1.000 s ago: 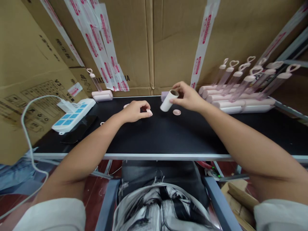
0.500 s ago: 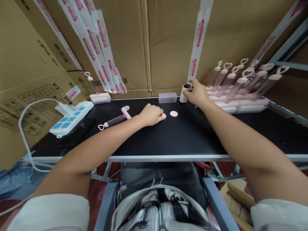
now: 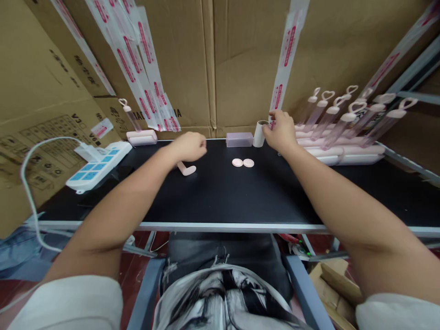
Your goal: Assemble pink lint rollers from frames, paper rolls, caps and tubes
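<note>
1. Nearest, the person's grey chair arms flank a patterned garment; below lies a red-brown floor, with an open carton on the right.
2. The bench is matt black with a pale metal front edge; a white power strip with blue sockets lies on its left.
3. Mid-bench, two pale pink discs lie flat side by side, oval to the eye and smooth; left of them is a pink angled piece with a rounded end.
4. The left hand hovers above that piece, fingers curled in; I cannot tell whether it pinches anything.
5. Farther back, a white tube, hollow and open-topped, stands near the back edge; the right hand is at its right side, fingers and thumb curved; a firm pinch cannot be told.
6. Just left of the tube sits a translucent lilac box; far right, pink stands bear clear tubes with heart loops; one similar stand is back left.
7. Behind rises a brown cardboard wall, sealed with red-printed tape.
</note>
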The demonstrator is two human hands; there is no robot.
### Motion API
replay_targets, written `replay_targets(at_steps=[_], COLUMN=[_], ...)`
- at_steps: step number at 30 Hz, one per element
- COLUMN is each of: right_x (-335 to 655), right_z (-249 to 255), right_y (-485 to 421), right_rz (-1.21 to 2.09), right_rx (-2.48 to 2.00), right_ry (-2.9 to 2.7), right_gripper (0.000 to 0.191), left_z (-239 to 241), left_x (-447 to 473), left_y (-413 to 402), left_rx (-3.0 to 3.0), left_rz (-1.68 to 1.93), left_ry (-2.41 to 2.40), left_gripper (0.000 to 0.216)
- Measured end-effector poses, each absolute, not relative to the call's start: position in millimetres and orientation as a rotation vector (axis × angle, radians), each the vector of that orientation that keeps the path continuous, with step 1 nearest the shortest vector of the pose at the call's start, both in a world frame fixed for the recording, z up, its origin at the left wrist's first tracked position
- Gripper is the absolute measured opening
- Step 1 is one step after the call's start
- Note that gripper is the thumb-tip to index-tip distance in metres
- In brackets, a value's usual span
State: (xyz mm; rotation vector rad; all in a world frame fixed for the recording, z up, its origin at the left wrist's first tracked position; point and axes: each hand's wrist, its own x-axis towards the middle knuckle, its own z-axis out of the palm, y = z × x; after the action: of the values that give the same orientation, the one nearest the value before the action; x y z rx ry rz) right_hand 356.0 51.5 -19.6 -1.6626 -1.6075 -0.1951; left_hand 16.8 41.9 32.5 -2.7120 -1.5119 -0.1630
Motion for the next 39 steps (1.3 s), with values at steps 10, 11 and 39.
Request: replay_targets(at_steps=[10,11,39], right_x=[260.1,254.2,225.5], right_z=[-33.4,-37.8,-31.0], right_y=[-42.5,-47.3,-52.6], right_rz=[0.290,0.292,1.785], right_rx=[-1.733,-1.777,-0.549], right_ry=[-2.546,-2.533,-1.454], right_gripper=[0.100,0.105,0.063], left_z=[30.2,28.9,2.3], left_x=[-85.7,-87.9,-17.0], left_y=[36.8,37.0,4.9], left_rx=[-2.783,-2.795,-3.278], left_rz=[0.183,0.199,-1.030], left_ry=[-1.912,-1.919,-0.938], left_gripper=[0.042,0.042,0.059])
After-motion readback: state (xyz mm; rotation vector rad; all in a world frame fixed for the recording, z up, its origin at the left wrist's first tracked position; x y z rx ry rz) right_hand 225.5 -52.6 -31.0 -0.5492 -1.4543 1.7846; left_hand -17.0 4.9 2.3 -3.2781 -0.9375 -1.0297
